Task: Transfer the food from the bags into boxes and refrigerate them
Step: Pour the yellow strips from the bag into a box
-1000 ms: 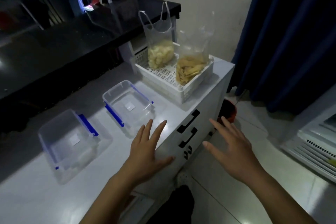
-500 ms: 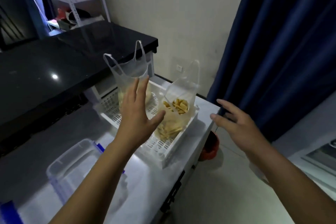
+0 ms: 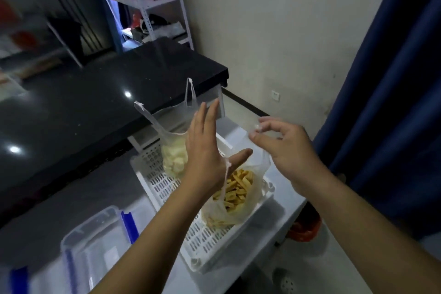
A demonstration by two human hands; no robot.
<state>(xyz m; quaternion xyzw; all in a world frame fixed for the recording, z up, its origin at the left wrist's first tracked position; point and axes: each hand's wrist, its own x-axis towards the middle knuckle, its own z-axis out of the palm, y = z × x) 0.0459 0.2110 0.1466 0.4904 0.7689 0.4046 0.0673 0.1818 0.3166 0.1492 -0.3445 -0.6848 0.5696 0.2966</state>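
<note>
White counter [image 3: 274,219] beside a dark blue curtain [image 3: 393,102] carries a white slotted plastic tray [image 3: 210,241] in which a thin clear plastic bag of yellow strips [image 3: 235,194] sits. Its limp, slippery handle is pinched by the right hand [image 3: 284,150]; the left hand [image 3: 205,150] is spread flat, empty. Light but floppy, it is best lifted by both handles.

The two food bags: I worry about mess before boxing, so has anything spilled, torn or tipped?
Nothing stands out. Both the bag of pale chunks and the bag of yellow strips sit in the white basket, food contained; no spill shows.
</note>
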